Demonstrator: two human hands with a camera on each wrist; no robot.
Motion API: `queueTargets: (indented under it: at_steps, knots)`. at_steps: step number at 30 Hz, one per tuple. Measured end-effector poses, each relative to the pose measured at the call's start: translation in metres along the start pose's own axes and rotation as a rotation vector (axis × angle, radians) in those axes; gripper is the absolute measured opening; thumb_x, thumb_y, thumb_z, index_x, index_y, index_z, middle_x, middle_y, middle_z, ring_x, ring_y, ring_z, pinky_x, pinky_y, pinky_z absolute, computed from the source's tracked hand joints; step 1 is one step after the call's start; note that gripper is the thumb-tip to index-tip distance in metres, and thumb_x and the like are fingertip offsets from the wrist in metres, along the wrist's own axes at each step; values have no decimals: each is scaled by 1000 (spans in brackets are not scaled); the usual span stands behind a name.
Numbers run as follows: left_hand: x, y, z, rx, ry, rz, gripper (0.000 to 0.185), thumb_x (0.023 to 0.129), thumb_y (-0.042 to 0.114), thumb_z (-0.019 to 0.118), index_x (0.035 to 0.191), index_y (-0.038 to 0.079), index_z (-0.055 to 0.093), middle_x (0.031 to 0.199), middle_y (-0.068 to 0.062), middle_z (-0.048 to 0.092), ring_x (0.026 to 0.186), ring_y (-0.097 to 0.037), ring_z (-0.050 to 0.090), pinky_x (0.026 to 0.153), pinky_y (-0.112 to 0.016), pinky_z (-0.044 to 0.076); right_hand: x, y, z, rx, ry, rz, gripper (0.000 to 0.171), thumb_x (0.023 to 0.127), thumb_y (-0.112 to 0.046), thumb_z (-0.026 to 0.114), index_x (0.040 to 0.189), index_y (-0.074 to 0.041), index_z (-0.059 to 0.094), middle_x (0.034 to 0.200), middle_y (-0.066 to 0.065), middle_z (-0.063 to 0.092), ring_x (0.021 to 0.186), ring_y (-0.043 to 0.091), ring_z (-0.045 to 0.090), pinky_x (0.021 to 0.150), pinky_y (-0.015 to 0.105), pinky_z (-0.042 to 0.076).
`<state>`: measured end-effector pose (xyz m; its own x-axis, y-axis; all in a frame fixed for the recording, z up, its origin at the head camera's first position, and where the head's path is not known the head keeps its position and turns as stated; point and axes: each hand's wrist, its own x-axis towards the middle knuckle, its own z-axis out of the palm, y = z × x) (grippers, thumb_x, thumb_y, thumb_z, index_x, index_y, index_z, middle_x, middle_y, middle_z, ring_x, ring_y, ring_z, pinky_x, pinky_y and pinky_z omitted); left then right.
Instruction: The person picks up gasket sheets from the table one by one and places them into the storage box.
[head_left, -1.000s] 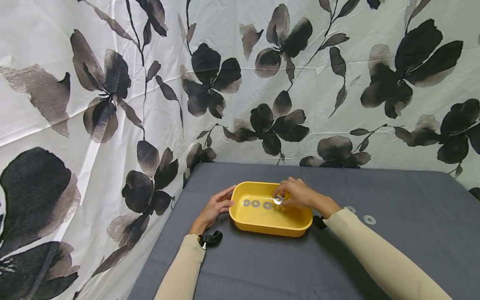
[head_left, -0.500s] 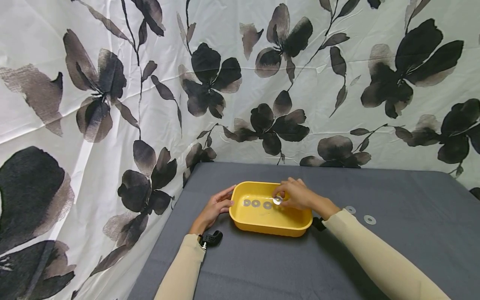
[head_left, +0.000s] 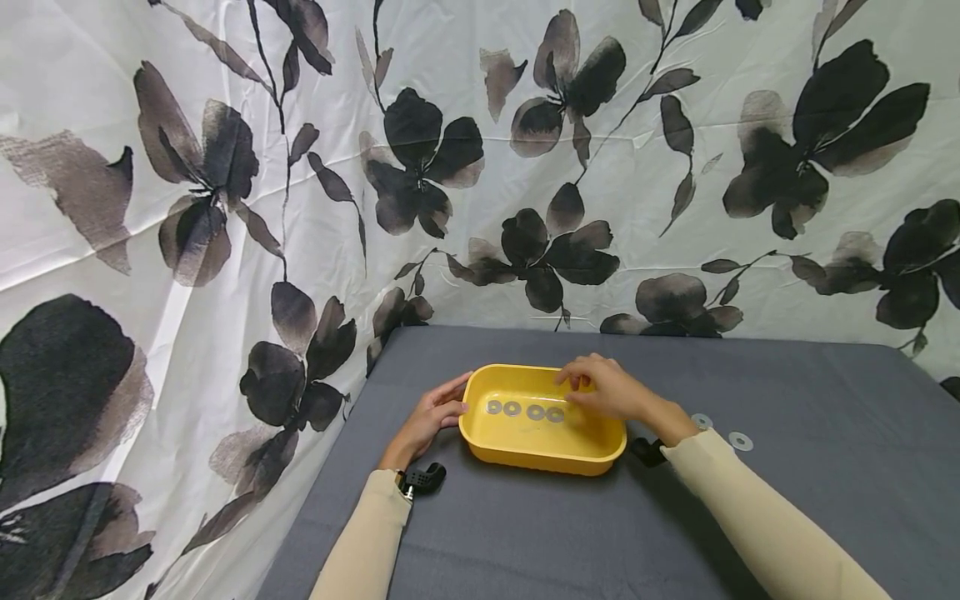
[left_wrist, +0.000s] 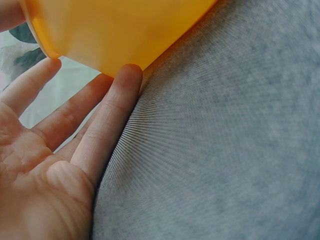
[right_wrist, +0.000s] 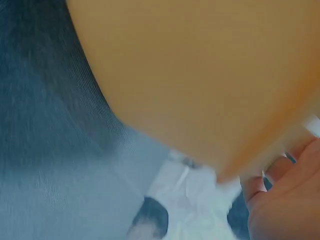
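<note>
A yellow plastic tray (head_left: pixel 543 450) sits on the grey cloth in the head view. Inside it several flat metal washers (head_left: pixel 536 412) lie in a row, the rightmost washer (head_left: pixel 555 415) just left of my right hand. My left hand (head_left: pixel 427 421) rests against the tray's left end; in the left wrist view its fairly straight fingers (left_wrist: pixel 95 130) touch the outer wall. Over the tray's right part is my right hand (head_left: pixel 611 390), its fingers loosely bent with no washer visible between them. The right wrist view is blurred and shows this hand partly hidden behind the tray wall.
Two more washers lie on the grey table (head_left: pixel 510 533) right of the tray: one washer (head_left: pixel 740 441) in full view, the other washer (head_left: pixel 702 422) close by the right sleeve. A white floral curtain (head_left: pixel 465 192) hangs behind the table and along its left.
My right hand has let go of a washer, which now lies at the right end of the row. The hand has shifted slightly right. The left hand and tray have stayed put.
</note>
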<state>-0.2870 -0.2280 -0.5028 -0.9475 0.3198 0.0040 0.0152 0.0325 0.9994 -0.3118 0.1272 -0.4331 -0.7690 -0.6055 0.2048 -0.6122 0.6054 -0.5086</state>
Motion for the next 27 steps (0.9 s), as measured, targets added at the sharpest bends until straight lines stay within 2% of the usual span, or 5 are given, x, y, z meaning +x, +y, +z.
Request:
queueTargets:
  at_steps: [6,11,14,19,27]
  knots:
    - [1,-1,0,10,-9,22,62,97,12,62,156,21,46,156,-14,50,135,-35,57,90,-31,60,-24,14,-29,110,126,135,22,96,-18,72,118,-12,73,94,0,66,85,19,57,74,28,51]
    - [0,-2,-1,12,4,28,62,97,11,62,156,20,46,156,-14,50,136,-36,56,89,-31,60,-53,31,-47,142,212,245,23,99,-24,68,119,-13,71,94,8,67,81,21,59,69,26,52]
    - [1,-2,0,7,4,14,61,97,11,62,155,21,47,157,-13,49,138,-34,55,90,-31,60,-73,44,-53,125,228,285,26,100,-25,67,120,-10,69,94,11,67,79,24,59,66,26,51]
    - [1,-1,1,8,9,1,60,97,10,61,154,23,48,157,-11,49,139,-32,54,90,-31,60,-103,66,-59,63,191,337,30,101,-26,65,121,-5,67,93,11,67,77,23,61,62,27,49]
    - [1,-1,0,10,12,8,60,97,11,62,155,22,48,157,-13,50,137,-33,55,91,-32,60,-131,90,-66,-20,35,315,23,93,-15,73,109,1,69,83,0,65,67,6,54,58,26,44]
